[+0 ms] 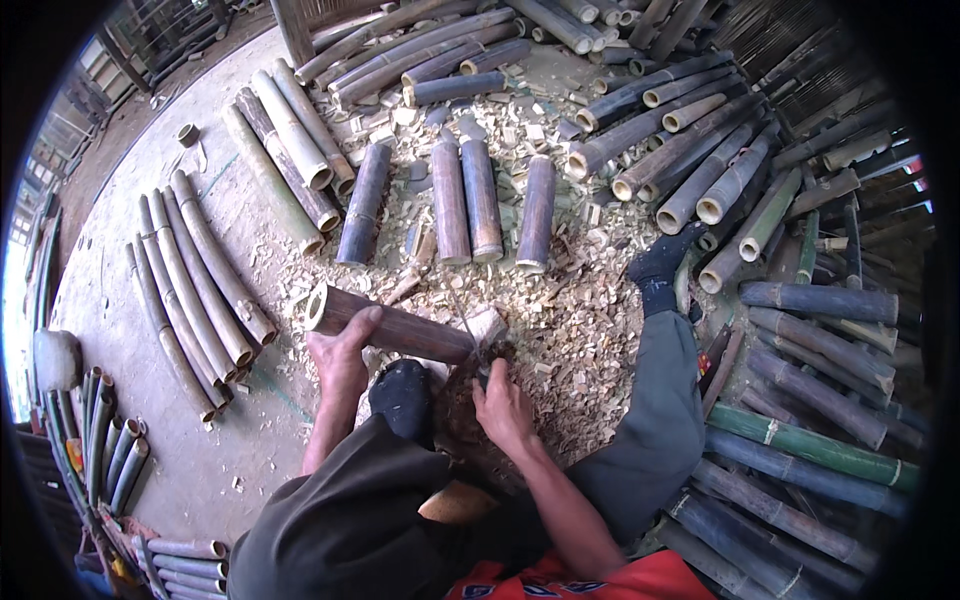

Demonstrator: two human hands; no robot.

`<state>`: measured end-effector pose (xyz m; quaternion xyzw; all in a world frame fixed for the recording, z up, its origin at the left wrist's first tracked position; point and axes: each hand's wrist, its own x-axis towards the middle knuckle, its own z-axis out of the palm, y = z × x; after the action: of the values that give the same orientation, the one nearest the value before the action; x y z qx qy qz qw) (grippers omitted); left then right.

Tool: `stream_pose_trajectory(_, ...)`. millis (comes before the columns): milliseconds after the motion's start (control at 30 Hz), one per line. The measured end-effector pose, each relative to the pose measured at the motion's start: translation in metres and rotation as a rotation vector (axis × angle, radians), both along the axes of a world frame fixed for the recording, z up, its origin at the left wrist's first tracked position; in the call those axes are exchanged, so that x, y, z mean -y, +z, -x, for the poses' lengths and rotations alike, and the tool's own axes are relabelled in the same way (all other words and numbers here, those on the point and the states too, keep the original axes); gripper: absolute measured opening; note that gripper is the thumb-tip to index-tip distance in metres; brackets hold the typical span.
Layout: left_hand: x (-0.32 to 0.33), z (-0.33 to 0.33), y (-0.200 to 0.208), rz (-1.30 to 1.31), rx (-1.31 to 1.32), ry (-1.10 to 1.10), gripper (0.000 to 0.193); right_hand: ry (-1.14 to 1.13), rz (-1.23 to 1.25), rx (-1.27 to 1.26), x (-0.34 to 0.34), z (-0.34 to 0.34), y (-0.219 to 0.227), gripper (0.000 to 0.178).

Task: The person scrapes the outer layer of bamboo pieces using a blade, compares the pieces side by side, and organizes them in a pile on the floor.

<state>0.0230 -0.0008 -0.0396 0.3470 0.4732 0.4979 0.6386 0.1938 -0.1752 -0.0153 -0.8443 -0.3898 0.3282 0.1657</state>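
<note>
A dark brown bamboo tube (410,333) lies tilted in front of me, its pale hollow end toward the left. My left hand (341,356) is wrapped round it near that end, thumb on top. At the tube's other end my right hand (503,410) is closed on the dark handle of a knife, whose thin blade (463,314) points away from me beside the tube's end. A pale wooden block (487,326) sits just beyond, partly covered by the tube. The exact contact between blade and bamboo cannot be made out.
Wood chips (570,340) cover the floor ahead. Several short dark bamboo tubes (480,200) lie beyond my hands. Longer bamboo poles (195,275) rest at the left, and piled bamboo (800,370) lines the right. My feet (402,395) flank the work area.
</note>
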Motion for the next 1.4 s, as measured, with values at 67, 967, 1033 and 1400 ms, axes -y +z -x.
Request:
stream_pose_trajectory(67, 0.001, -0.001, 0.000, -0.069, 0.015, -0.027, 0.043, 0.018, -0.104, 0.009, -0.001, -0.003, -0.001, 0.033)
stream_pose_trajectory(967, -0.008, 0.006, 0.001, 0.123, 0.138, -0.015, 0.042, 0.078, -0.233, 0.050, 0.003, -0.011, 0.002, 0.032)
stream_pose_trajectory(1033, -0.008, 0.001, 0.002, 0.130, 0.049, 0.059, 0.037, 0.028, -0.338, 0.001, 0.011, -0.005, 0.005, 0.032)
stream_pose_trajectory(1400, -0.012, 0.006, -0.014, 0.003, 0.036, -0.060, 0.042, 0.064, -0.293, 0.027, 0.015, -0.006, 0.004, 0.032)
